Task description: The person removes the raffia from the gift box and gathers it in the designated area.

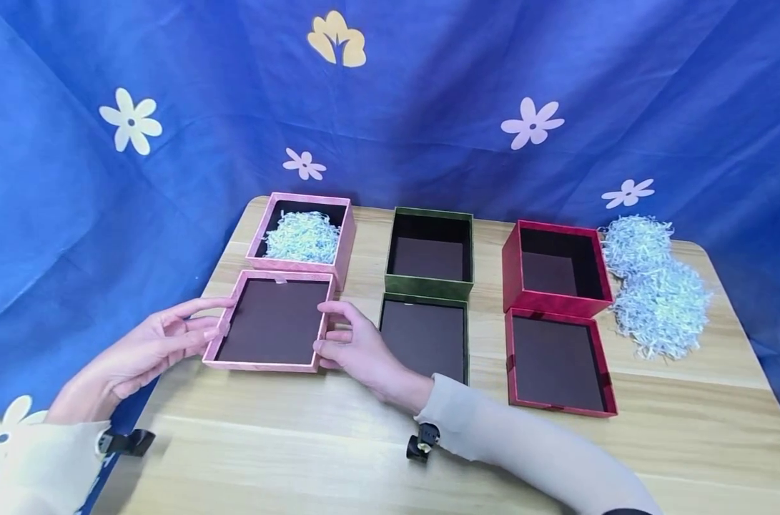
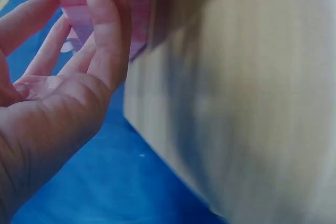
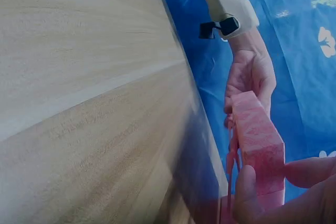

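A pink box lid (image 1: pixel 274 322), its dark inside facing up, lies between the two hands in front of the pink box (image 1: pixel 344 247). Thumb and fingers of the left hand (image 1: pixel 171 343) pinch the lid's left edge; in the left wrist view the thumb (image 2: pixel 105 30) presses on its pink side. At the opposite edge the right hand (image 1: pixel 357 350) grips the lid with thumb and fingers. Pink ribbon hangs beside the lid's wall (image 3: pixel 262 161) in the right wrist view. Pale blue shredded paper (image 1: pixel 302 237) fills much of the pink box.
A green box (image 1: pixel 430 287) stands mid-table, its lid (image 1: pixel 425 336) in front, partly behind the right forearm. To the right are a red box (image 1: pixel 557 304) and its lid (image 1: pixel 560 365). Two heaps of shredded paper (image 1: pixel 663 307) lie at the far right. A blue curtain (image 1: pixel 428 107) hangs behind.
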{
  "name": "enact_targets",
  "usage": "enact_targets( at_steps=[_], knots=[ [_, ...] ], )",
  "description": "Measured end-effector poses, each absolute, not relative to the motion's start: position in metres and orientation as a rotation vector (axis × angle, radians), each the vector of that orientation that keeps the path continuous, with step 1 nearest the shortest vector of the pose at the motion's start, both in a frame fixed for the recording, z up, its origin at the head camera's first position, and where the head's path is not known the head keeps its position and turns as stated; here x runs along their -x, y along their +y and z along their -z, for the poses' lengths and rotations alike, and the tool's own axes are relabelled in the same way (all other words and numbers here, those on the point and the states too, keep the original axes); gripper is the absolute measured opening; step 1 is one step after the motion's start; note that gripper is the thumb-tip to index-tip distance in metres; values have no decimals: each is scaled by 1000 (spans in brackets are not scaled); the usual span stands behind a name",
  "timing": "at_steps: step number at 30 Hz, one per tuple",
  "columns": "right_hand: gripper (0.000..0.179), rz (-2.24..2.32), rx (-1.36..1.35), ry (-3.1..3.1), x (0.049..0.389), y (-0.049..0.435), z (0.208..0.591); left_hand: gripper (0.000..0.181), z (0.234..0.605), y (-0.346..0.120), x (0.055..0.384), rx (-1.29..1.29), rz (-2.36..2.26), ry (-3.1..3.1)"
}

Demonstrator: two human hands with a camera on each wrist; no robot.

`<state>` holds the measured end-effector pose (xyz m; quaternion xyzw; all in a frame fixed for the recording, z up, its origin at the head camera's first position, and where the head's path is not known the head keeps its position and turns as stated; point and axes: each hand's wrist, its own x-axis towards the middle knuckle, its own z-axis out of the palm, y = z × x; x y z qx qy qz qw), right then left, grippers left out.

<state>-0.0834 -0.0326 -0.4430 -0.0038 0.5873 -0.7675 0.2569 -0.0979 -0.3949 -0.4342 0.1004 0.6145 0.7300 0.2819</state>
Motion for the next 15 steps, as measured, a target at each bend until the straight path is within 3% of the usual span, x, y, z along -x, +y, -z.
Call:
enact_targets(
  at_steps=[15],
  knots=[
    [68, 1910, -61, 1844, 83, -45, 461, 59, 462, -384, 91, -224, -1791, 1912]
  ],
)
